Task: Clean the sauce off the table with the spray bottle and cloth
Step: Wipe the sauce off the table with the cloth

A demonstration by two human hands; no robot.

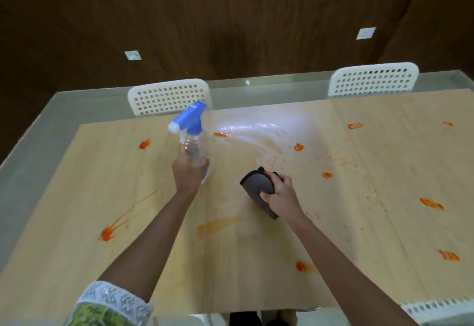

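Observation:
My left hand (pixel 188 173) grips a clear spray bottle (pixel 191 134) with a blue and white head, held upright above the table's middle, nozzle pointing left. My right hand (pixel 280 193) holds a folded dark grey cloth (pixel 256 184) pressed on the light wooden table (pixel 230 261); an orange smear shows on the cloth's top edge. Several orange sauce stains dot the table, such as a splat (pixel 107 233) at the near left, a blob (pixel 301 266) near me and a smear (pixel 432 203) at the right. A wet wiped patch (pixel 251 130) shines at the far middle.
Two white perforated chairs (pixel 169 100) (pixel 373 79) stand at the table's far side, and part of a third (pixel 436 310) shows at the near right. A glass border (pixel 38 141) rims the wooden surface. A dark wood wall rises behind.

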